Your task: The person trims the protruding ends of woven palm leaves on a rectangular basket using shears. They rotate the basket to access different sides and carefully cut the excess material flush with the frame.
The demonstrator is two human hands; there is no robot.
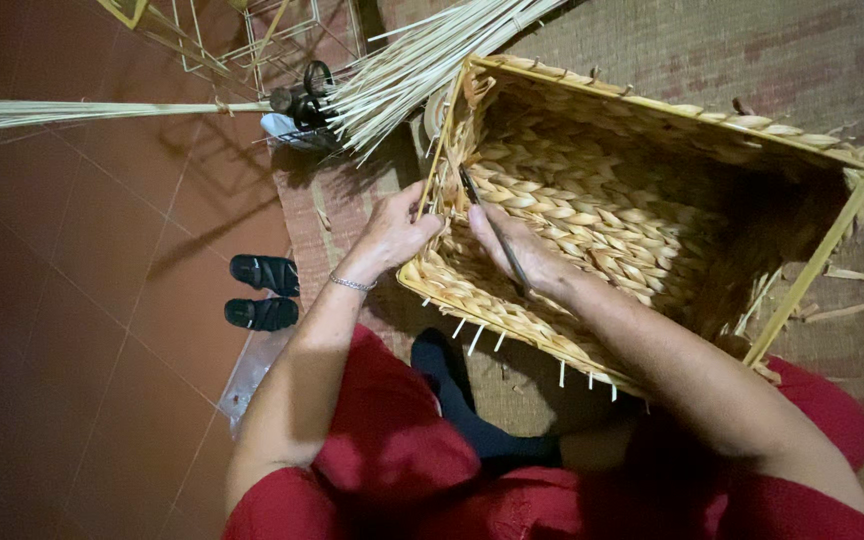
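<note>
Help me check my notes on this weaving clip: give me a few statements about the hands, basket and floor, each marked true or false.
1. The right hand holds a thin dark tool inside the woven basket. True.
2. The left hand rests flat on the floor. False: it grips the basket's rim.
3. A bracelet sits on the left wrist. True.
4. The basket is round. False: it is rectangular.
5. A pair of black sandals lies on the red tile floor. True.

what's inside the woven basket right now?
Inside the woven basket: the right hand holding a thin dark tool against the braided wall. The left hand grips the rim from outside. The far inner corner is in shadow; contents there can't be seen.
</note>
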